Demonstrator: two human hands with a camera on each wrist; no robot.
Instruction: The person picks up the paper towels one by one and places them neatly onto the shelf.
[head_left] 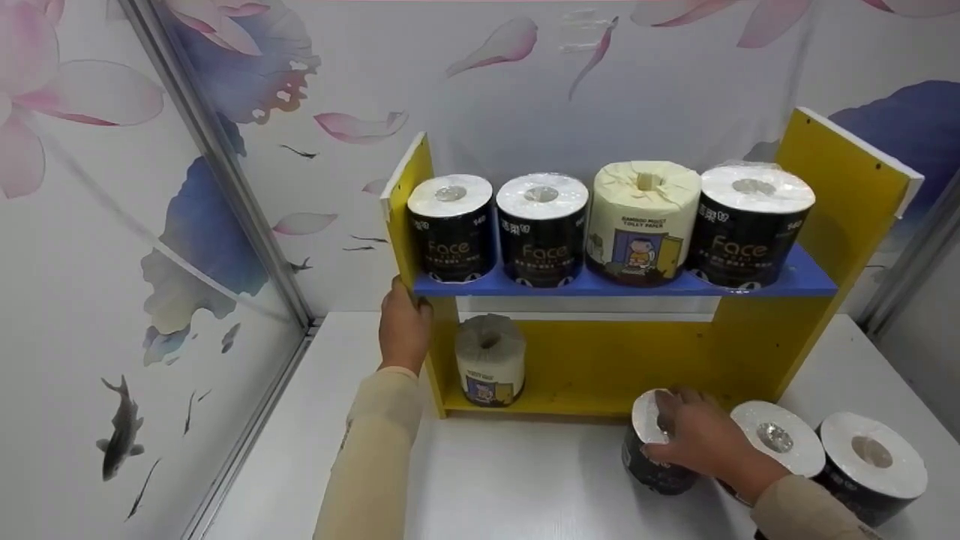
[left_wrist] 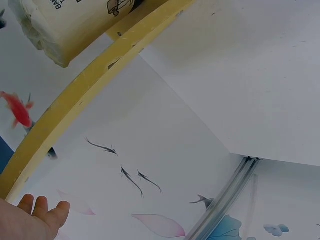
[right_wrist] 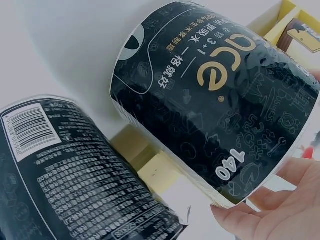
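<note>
Step in hand (judged): right hand (head_left: 701, 435) moving stock on a yellow-and-blue wooden shelf unit (head_left: 600, 360). It has thumb and fingers clamped on the white end of a black-wrapped paper roll (head_left: 660, 474), which is in front of the lower tier, tilted; contact with the white tabletop (head_left: 525, 480) unclear. Left hand (head_left: 405, 326) at the unit's left side panel, fingertips loosely bent; whether they clamp, cannot tell.

Next move seems to call for a firm hold on the slick wrapper and clearance from two similar black rolls (head_left: 874, 461) just to the right.

Surface: smooth, glossy, pale. Room: white walls (head_left: 562, 112) printed with pink petals and fish; metal corner strip (head_left: 216, 150) at left.
</note>
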